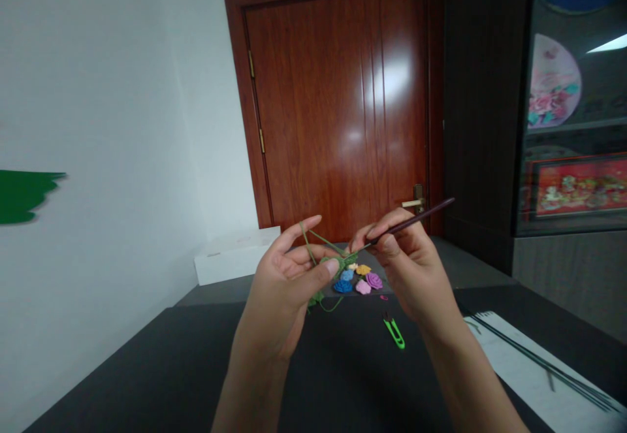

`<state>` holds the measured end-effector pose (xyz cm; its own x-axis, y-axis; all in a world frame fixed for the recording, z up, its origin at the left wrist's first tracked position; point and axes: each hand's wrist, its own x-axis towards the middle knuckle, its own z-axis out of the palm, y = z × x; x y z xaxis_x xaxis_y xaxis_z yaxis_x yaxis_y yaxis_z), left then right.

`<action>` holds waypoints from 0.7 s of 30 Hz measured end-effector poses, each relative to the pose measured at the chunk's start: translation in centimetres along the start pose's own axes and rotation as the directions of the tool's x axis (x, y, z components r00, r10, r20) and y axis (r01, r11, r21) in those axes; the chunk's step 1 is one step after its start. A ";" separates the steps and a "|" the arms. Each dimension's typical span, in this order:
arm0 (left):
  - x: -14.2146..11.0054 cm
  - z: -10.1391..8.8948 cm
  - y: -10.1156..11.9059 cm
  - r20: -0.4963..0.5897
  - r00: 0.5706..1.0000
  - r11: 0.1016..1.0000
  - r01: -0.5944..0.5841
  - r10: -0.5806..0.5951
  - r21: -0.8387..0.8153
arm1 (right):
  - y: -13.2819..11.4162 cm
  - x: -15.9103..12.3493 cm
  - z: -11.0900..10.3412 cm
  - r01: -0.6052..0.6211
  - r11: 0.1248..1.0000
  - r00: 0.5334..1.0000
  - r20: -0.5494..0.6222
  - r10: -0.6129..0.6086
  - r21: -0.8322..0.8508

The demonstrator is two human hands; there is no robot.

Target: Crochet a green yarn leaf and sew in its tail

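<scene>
My left hand [289,276] pinches a small green crocheted piece [337,264] between thumb and fingers, with green yarn [318,240] looped up over the raised index finger. My right hand [406,263] grips a crochet hook [411,224] with a slim dark handle, its tip at the green piece. Below the hands lie several small crocheted flowers, including a blue one [343,286], a pink one [363,287] and a purple one [373,281]. Green-handled snips [394,332] lie nearer me.
A dark tabletop [147,368] lies beneath my hands. A white sheet [539,368] with thin dark rods lies at its right edge. Beyond stand a white box [232,260], a red-brown wooden door [337,106] and a glass-fronted cabinet [573,106].
</scene>
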<state>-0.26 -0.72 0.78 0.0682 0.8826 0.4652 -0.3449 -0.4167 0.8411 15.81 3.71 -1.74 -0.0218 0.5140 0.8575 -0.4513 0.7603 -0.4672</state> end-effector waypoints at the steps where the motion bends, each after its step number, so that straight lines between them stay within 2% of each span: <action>1: 0.0 0.0 0.0 -0.002 1.000 1.000 0.008 -0.008 -0.003 | -0.1 0.0 -0.1 0.012 1.000 1.000 0.008 -0.012 -0.028; 9: 0.2 0.1 0.2 -0.016 1.000 1.000 0.017 -0.017 0.001 | -1.3 -0.3 0.1 0.100 0.970 0.995 0.006 -0.102 -0.221; 12: 0.1 0.1 0.3 -0.020 1.000 1.000 0.009 -0.009 0.004 | -1.5 -0.5 0.3 0.159 0.919 0.987 0.028 -0.160 -0.361; 15: -0.1 0.1 0.3 -0.033 0.999 1.000 -0.016 0.016 -0.015 | -1.3 -0.8 0.6 0.261 0.848 0.965 0.101 -0.241 -0.461; 18: 0.0 0.1 0.2 -0.009 1.000 0.997 -0.011 0.010 -0.070 | -0.5 -1.0 1.2 0.374 0.820 0.927 0.159 -0.339 -0.434; 21: 0.1 0.1 0.1 0.044 0.998 0.988 0.046 -0.040 -0.150 | 0.6 -1.1 1.6 0.430 0.810 0.902 0.149 -0.406 -0.398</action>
<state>-0.17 -0.71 0.90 0.1232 0.8880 0.4431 -0.4783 -0.3380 0.8105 14.15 2.96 -2.60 0.0301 0.0958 0.9949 -0.0204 0.9952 -0.0952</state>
